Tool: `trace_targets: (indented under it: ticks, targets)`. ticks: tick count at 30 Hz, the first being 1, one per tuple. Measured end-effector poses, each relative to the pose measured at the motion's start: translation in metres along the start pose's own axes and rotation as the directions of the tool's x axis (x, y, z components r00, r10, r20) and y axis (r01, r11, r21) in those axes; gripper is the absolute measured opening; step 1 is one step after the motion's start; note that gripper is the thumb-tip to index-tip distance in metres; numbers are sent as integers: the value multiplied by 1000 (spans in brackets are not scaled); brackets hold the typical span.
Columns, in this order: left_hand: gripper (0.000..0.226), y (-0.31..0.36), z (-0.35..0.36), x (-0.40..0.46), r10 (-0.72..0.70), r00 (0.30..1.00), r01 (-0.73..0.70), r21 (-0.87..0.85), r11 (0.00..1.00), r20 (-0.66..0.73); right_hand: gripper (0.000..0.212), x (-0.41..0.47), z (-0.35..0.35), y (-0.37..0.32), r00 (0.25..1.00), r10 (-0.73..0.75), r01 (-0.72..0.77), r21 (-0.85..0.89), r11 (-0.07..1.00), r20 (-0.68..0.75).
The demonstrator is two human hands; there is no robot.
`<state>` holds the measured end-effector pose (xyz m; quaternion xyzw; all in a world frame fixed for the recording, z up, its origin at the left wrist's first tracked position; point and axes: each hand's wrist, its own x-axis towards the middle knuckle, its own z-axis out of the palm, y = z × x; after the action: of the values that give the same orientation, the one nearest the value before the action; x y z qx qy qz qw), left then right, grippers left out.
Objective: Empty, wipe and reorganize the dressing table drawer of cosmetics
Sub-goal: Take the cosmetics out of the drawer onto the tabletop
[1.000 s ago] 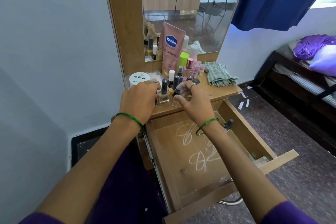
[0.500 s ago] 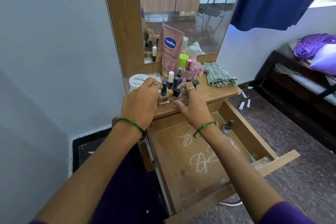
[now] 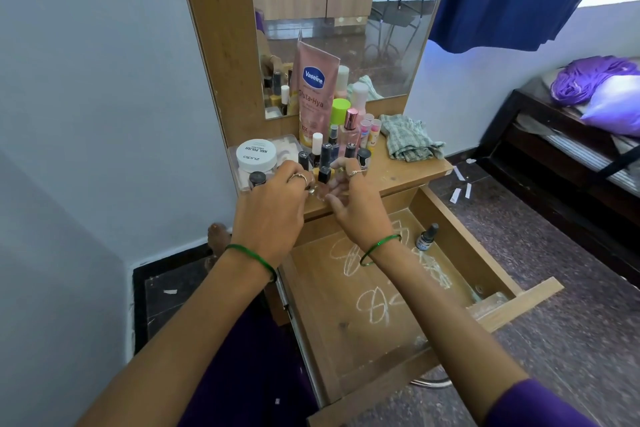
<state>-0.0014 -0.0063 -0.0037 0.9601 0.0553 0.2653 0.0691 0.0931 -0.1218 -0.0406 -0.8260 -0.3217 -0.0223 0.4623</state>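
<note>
1. The dressing table top (image 3: 408,172) is carrying the crowded cosmetics (image 3: 341,139).
2. Below it, the drawer (image 3: 363,315) is standing open, one dropper bottle (image 3: 425,237) inside.
3. The left hand (image 3: 268,208) and right hand (image 3: 356,208) are together pinching a small bottle (image 3: 323,180) at the top's front edge.

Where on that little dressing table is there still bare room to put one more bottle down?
The tabletop has one bare strip along its front right, between the nail polish bottles and the checked cloth. The left and back are crowded with the pink tube, white jar and both hands. The open drawer is mostly bare, apart from a dropper bottle near its right wall.
</note>
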Motion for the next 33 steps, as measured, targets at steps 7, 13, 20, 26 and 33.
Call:
trace_targets:
  ticks: [7, 13, 20, 26, 33]
  targets:
    - [11, 4, 12, -17, 7, 998, -1, -105, 994, 64, 20, -37, -21, 11, 999, -18, 13, -101, 995, -47]
    - [34, 9, 47, -50, 48, 901, 64, -242, 968, 431, 6, -52, -82, 70, 959, 282, -265, -390, 882, -14]
    - [39, 20, 72, -82, 199, 867, -75, -276, 958, 456, 25, -42, -97, 102, 871, 486, -271, -756, 597, 71]
    - [38, 19, 73, -82, 280, 883, -173, -294, 940, 377, 7, -41, -90, 105, 862, 484, -185, -797, 575, 149]
    - [49, 17, 83, -86, 232, 898, -100, -342, 934, 374, 15, -27, -104, 64, 948, 318, -261, -544, 797, 11]
